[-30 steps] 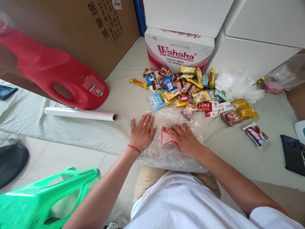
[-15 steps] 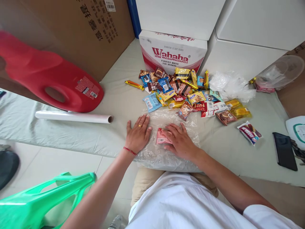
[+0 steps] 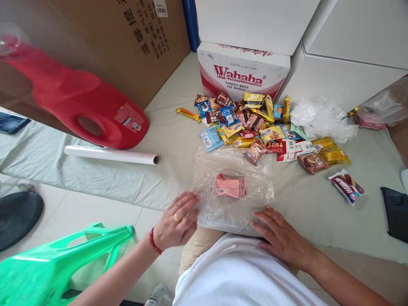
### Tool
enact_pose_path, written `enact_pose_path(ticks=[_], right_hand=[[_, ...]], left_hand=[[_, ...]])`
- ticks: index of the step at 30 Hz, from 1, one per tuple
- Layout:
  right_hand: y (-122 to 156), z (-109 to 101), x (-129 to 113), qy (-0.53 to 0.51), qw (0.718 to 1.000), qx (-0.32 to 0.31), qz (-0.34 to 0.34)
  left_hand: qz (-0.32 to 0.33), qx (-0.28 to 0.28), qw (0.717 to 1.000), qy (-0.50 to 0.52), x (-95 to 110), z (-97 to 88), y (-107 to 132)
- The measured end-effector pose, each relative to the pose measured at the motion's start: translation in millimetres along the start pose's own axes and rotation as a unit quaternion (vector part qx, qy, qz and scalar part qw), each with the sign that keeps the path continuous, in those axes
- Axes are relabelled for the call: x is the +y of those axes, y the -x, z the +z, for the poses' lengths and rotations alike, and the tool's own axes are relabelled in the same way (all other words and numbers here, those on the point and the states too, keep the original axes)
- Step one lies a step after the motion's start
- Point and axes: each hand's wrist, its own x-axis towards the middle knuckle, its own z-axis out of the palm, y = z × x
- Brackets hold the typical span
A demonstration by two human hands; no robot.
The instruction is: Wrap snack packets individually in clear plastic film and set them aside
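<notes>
Pink packet [image 3: 230,186]: lying flat mid-sheet on the clear plastic sheet [image 3: 223,212], long axis running 9 to 3 o'clock.
Left hand [image 3: 177,221]: at the sheet's 8 o'clock edge, fingers loosely bent and blurred; whether they pinch the film cannot be told.
Right hand [image 3: 282,238]: spread flat on the 5 o'clock edge, holding nothing.
Bearing: the packet is at 2 o'clock from the left hand and 11 o'clock from the right, both about equally near, neither touching it.
Snack pile [image 3: 255,123]: at 12 o'clock, just beyond the sheet.

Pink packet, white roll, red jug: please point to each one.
Pink packet [image 3: 230,186], head view, middle of the wrapper.
White roll [image 3: 111,154], head view, middle of its length.
Red jug [image 3: 89,102], head view, body above the handle hole.
</notes>
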Motion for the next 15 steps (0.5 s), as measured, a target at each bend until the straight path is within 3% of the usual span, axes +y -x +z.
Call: enact_pose_path(ticks=[3,8,11,15], right_hand=[[3.6,13.2,4.3,0.010,0.999,0.019,0.028],[-13.6,3.4,12.4,-0.057,0.997,0.038,0.022],[-28.8,-15.2,19.4,-0.138,0.990,0.035,0.022],[-51.7,-44.0,27.4,-0.240,0.967,0.024,0.086]], left_hand=[[0.048,-0.109,0.992,0.026,0.5,0.4,23.8],[0.033,-0.113,0.993,-0.006,-11.2,-0.1,27.7],[-0.027,-0.109,0.992,0.061,-14.7,-6.1,13.6],[-0.190,-0.126,0.962,0.147,-21.2,-18.2,-13.3]])
